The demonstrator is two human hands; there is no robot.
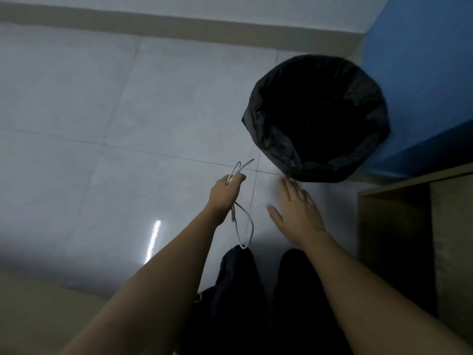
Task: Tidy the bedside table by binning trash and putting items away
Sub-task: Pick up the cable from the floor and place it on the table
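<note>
A round bin point(271, 139) lined with a black bag stands on the tiled floor point(128, 111) in its far right corner, against the blue wall point(422, 73). Its inside is too dark to tell what it holds. The cable point(249, 226) is thin and pale grey, folded in loops: short ends stick out above the left hand point(225, 193), and a long loop hangs below it. That hand's fingers point(236, 178) are curled round the cable, over the floor left of the bin and apart from it. The right hand point(299, 211) is spread flat and holds nothing, its fingertips just beside the bin's near rim.
</note>
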